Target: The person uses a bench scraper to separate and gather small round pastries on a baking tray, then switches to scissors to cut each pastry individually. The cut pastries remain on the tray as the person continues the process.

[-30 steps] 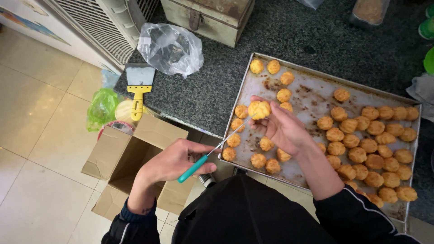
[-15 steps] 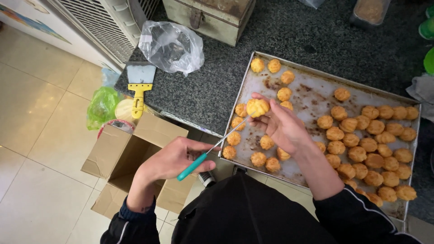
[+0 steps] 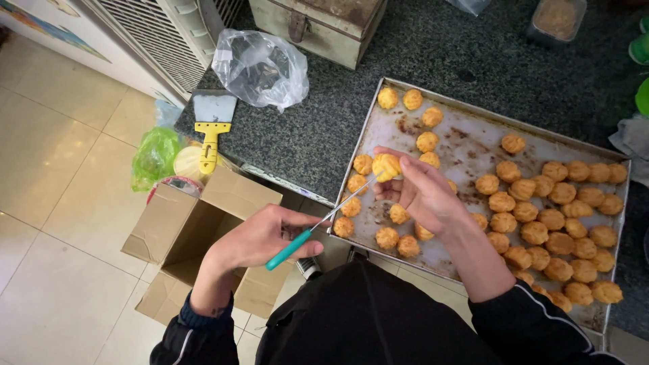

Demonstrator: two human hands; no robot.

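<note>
My right hand [image 3: 422, 192] holds a small golden pastry puff [image 3: 385, 165] above the left part of a metal baking tray [image 3: 466, 145]. My left hand [image 3: 260, 236] grips a thin knife with a teal handle [image 3: 289, 249]; its blade tip touches the puff. Several more golden puffs [image 3: 554, 223] lie on the tray, most of them crowded toward the right side.
The tray rests on a dark speckled stone counter [image 3: 324, 135]. A yellow-handled scraper [image 3: 211, 132] and a crumpled clear plastic bag [image 3: 260, 67] lie at the counter's left end. An open cardboard box [image 3: 196, 236] and a green bag [image 3: 155, 155] sit on the tiled floor below.
The knife tip has moved up and right to meet the puff in my right hand. The right hand has barely shifted.
</note>
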